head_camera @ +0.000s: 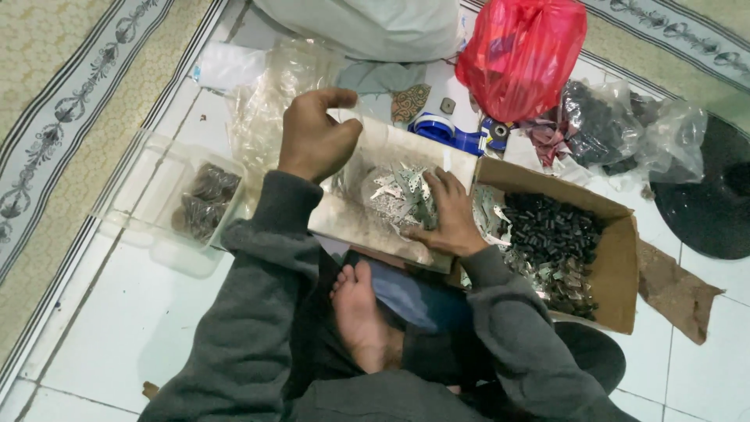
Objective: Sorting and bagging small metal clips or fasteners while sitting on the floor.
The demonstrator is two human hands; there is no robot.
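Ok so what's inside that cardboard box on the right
The cardboard box holds a heap of small black pieces, with shiny silver metal pieces along its near side. Whatever lies beneath the heaps is covered.

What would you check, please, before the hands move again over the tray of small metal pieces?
1. Left hand grips the far edge of the metal tray: ok.
2. Right hand rests on the pile of small metal pieces: ok.
3. Pieces stay on the tray, none seen spilled on the tile: ok.
4. Cardboard box of black and silver parts sits beside the right hand, open: ok.
5. Clear plastic container with dark parts stands apart on the left: ok.
6. Whether the right fingers pinch a piece: cannot tell.
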